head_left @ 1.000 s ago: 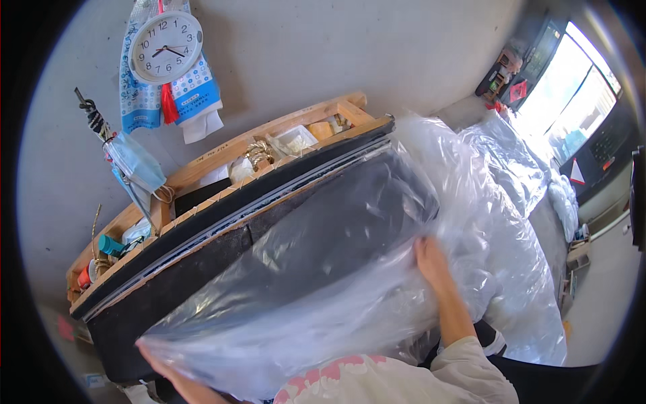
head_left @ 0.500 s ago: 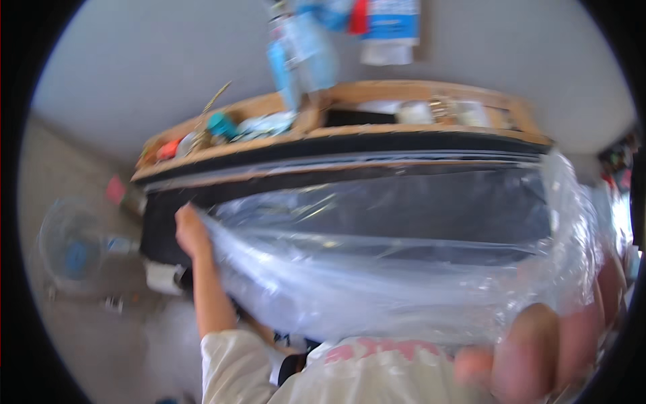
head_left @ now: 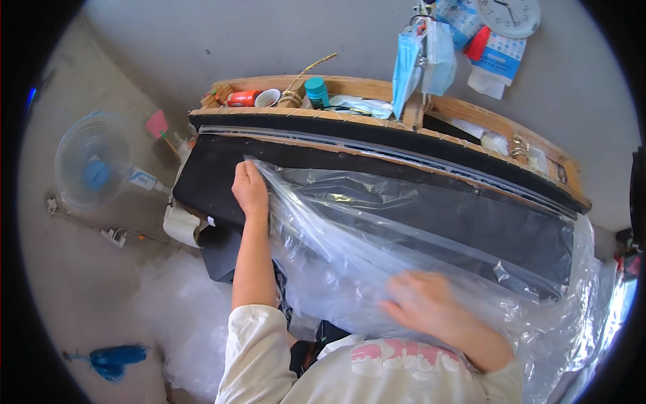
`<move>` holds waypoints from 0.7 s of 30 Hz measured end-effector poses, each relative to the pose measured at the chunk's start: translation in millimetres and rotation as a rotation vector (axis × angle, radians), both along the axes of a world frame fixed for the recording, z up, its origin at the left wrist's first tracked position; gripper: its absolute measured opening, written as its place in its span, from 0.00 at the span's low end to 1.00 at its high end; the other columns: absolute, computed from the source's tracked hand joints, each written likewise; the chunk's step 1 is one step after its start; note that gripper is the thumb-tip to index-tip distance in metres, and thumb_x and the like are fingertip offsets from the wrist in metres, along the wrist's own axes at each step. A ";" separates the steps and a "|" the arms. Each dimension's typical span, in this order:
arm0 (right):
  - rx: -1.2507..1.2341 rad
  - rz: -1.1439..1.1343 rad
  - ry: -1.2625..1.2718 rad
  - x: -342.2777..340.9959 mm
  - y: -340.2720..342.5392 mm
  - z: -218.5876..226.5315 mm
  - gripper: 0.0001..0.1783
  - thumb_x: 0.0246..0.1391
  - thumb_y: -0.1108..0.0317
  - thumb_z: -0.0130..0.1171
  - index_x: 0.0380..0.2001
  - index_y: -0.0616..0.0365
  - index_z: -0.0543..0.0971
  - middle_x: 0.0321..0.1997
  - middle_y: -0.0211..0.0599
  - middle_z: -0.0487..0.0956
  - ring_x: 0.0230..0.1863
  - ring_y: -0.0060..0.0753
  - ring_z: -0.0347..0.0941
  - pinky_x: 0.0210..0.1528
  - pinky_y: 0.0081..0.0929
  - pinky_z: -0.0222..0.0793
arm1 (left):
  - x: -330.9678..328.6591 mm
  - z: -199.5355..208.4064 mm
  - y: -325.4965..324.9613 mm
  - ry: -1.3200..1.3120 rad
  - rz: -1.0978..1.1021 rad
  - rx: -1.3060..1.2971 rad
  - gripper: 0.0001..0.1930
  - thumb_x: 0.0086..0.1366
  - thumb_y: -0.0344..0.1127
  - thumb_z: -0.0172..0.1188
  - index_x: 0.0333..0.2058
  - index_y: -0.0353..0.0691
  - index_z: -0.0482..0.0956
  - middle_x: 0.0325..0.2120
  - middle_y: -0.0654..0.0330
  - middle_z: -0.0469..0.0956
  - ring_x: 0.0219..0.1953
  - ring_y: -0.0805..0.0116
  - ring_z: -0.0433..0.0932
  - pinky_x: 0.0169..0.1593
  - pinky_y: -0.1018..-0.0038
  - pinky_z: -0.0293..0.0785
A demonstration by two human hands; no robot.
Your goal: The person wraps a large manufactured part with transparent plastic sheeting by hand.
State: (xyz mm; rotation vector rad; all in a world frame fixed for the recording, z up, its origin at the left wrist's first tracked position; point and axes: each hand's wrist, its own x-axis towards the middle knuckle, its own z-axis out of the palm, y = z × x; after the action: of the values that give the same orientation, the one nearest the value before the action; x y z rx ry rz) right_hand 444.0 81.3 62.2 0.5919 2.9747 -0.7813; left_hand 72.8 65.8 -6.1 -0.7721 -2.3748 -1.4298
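A wide sheet of clear plastic film lies across the black work surface and hangs over its near edge toward my body. At the sheet's left end, my left hand is closed on its gathered edge. My right hand is over the film near my chest, smeared by motion, so its fingers do not show clearly. Along the back of the surface runs a long pale metal strip. More crumpled film bunches at the right end.
Behind the surface, a wooden shelf holds a teal-lidded jar, a red-orange can and a white cup. Face masks hang above it. At left stand a fan and piled clear plastic on the floor.
My right hand has come from the lower right, close to the camera, to over the film before my chest. My left hand still holds the film's edge. The view has shifted leftward.
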 end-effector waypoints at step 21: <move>0.498 -1.693 1.702 438.8 -92.7 38.1 0.07 0.49 0.67 0.51 0.25 0.58 0.74 0.28 0.37 0.77 0.29 0.33 0.74 0.32 0.32 0.69 | -191.6 -34.2 -32.4 0.727 -0.091 -0.184 0.19 0.64 0.47 0.45 0.35 0.32 0.66 0.25 0.40 0.74 0.26 0.41 0.74 0.26 0.55 0.71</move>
State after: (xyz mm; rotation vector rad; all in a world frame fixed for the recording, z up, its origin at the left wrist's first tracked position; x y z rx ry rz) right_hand 882.8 -11.4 100.3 -1.1067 -0.5312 0.0626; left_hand -118.8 33.4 -40.3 -1.2082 -1.9175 -0.7601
